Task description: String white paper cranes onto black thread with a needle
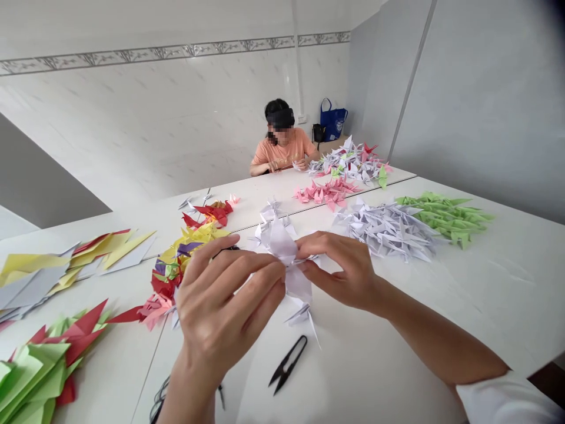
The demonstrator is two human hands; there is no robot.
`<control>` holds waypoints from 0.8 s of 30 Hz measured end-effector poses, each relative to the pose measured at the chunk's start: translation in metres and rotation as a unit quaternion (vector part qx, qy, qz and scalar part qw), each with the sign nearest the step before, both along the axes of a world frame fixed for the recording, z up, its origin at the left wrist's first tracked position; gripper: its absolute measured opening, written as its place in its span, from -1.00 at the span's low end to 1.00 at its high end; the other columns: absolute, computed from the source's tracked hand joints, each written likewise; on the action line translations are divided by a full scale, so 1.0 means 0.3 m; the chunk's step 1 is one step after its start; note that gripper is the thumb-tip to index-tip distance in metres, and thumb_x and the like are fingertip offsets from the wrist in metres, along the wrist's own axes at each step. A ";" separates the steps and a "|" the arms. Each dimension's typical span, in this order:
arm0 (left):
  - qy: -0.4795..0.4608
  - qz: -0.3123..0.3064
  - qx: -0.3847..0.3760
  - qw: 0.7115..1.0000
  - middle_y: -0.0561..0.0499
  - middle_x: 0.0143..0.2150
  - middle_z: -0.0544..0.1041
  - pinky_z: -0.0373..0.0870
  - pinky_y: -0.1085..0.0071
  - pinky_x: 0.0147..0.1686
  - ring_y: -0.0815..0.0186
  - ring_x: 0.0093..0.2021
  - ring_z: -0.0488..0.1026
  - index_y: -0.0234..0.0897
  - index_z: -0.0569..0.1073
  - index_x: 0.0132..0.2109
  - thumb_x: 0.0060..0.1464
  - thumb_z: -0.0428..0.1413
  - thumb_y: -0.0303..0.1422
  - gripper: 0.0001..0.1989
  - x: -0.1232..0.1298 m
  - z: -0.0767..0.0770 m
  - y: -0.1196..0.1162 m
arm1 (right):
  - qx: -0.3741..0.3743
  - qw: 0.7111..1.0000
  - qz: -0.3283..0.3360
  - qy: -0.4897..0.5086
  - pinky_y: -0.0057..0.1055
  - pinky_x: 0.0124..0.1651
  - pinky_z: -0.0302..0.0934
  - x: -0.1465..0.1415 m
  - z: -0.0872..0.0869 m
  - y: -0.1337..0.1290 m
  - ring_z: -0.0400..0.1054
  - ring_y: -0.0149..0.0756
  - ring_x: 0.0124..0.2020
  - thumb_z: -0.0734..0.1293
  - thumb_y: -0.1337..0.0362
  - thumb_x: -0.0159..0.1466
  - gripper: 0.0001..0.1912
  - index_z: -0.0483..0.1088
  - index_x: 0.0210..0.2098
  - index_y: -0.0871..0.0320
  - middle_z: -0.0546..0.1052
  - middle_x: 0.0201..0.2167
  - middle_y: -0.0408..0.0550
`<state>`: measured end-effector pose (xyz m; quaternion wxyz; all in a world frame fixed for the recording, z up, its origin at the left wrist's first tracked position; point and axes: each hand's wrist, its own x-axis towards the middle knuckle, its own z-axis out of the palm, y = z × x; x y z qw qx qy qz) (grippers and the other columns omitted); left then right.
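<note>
A white folded paper crane (285, 244) is held up over the table, between both hands. My left hand (232, 294) is closed, its fingertips pinched on the crane's left side. From the right, my right hand (342, 265) pinches the crane between thumb and forefinger. Other white cranes (270, 211) lie just behind it, and another white crane (301, 313) is below it. Black thread snips (288, 365) rest on the table nearer to me. Multicoloured cranes (194, 238) are piled left of my left hand, which hides part of them.
White cranes (391, 229) and green cranes (448, 215) are heaped at the right, pink ones (326, 191) farther back. Folded paper (35, 280) and green pieces (33, 377) cover the left. Across the table (498, 282) sits a person (282, 147).
</note>
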<state>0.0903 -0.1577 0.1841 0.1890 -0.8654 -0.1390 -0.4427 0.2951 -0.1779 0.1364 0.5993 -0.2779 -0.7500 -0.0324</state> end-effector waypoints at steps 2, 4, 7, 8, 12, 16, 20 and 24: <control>-0.004 -0.003 -0.007 1.000 0.10 -0.31 0.63 0.47 0.09 0.06 0.34 -0.35 0.50 -0.20 0.50 -0.20 0.03 0.30 -0.58 -0.76 0.002 -0.002 -0.001 | -0.009 1.000 0.012 0.009 -0.34 -0.21 0.43 -0.001 0.003 -0.005 0.53 -0.28 -0.23 0.32 0.46 0.36 -0.83 0.37 -0.15 0.04 0.60 -0.28 -0.10; -0.013 -0.004 -0.024 1.000 0.08 -0.28 0.62 0.46 0.09 0.08 0.34 -0.34 0.49 -0.20 0.48 -0.18 0.04 0.30 -0.56 -0.76 0.008 -0.008 0.005 | -0.020 0.999 0.022 0.020 -0.35 -0.22 0.43 -0.002 0.003 -0.010 0.53 -0.29 -0.24 0.33 0.46 0.36 -0.82 0.38 -0.15 0.04 0.59 -0.29 -0.11; -0.024 -0.014 -0.064 0.998 0.08 -0.27 0.59 0.46 0.13 0.08 0.33 -0.29 0.48 -0.18 0.45 -0.16 0.09 0.27 -0.56 -0.77 0.018 -0.018 0.018 | -0.047 0.997 0.033 0.041 -0.37 -0.24 0.41 -0.003 -0.003 -0.014 0.51 -0.32 -0.26 0.33 0.45 0.36 -0.84 0.39 -0.17 0.05 0.58 -0.30 -0.13; -0.026 -0.019 -0.082 0.996 0.08 -0.27 0.58 0.46 0.15 0.06 0.31 -0.26 0.48 -0.18 0.44 -0.16 0.11 0.25 -0.56 -0.77 0.020 -0.021 0.022 | -0.057 0.997 0.034 0.049 -0.37 -0.24 0.40 -0.004 -0.005 -0.015 0.50 -0.32 -0.27 0.33 0.44 0.36 -0.86 0.39 -0.18 0.05 0.58 -0.30 -0.14; -0.037 -0.032 -0.145 0.988 0.07 -0.27 0.57 0.46 0.26 -0.01 0.28 -0.14 0.51 -0.19 0.45 -0.16 0.15 0.22 -0.57 -0.81 0.016 -0.027 0.025 | -0.092 0.992 0.042 0.076 -0.38 -0.23 0.40 -0.006 -0.007 -0.014 0.46 -0.35 -0.32 0.36 0.38 0.36 -0.91 0.42 -0.19 0.06 0.57 -0.32 -0.15; -0.061 -0.032 -0.155 0.986 0.10 -0.31 0.56 0.45 0.33 -0.03 0.31 -0.14 0.53 -0.20 0.45 -0.22 0.15 0.20 -0.60 -0.81 0.018 -0.028 0.023 | -0.181 0.968 0.110 0.134 -0.40 -0.11 0.42 -0.008 -0.006 -0.018 0.47 -0.36 -0.20 0.33 0.26 0.42 -0.94 0.41 -0.11 0.06 0.54 -0.21 -0.11; -0.092 -0.018 -0.180 0.979 0.10 -0.31 0.55 0.48 0.30 -0.03 0.33 -0.20 0.51 -0.21 0.46 -0.26 0.15 0.20 -0.60 -0.82 0.025 -0.029 0.025 | -0.298 0.926 0.168 0.158 -0.40 -0.11 0.41 -0.014 -0.009 -0.018 0.45 -0.31 -0.09 0.24 0.14 0.49 -0.80 0.33 0.03 0.06 0.51 -0.08 -0.02; -0.116 -0.020 -0.200 0.973 0.09 -0.30 0.54 0.48 0.34 -0.14 0.35 -0.24 0.49 -0.21 0.47 -0.26 0.14 0.21 -0.59 -0.83 0.027 -0.028 0.030 | -0.324 0.919 0.172 0.143 -0.44 -0.26 0.33 -0.020 -0.014 -0.012 0.39 -0.38 -0.31 0.26 0.15 0.47 -0.84 0.32 -0.05 0.08 0.49 -0.26 -0.11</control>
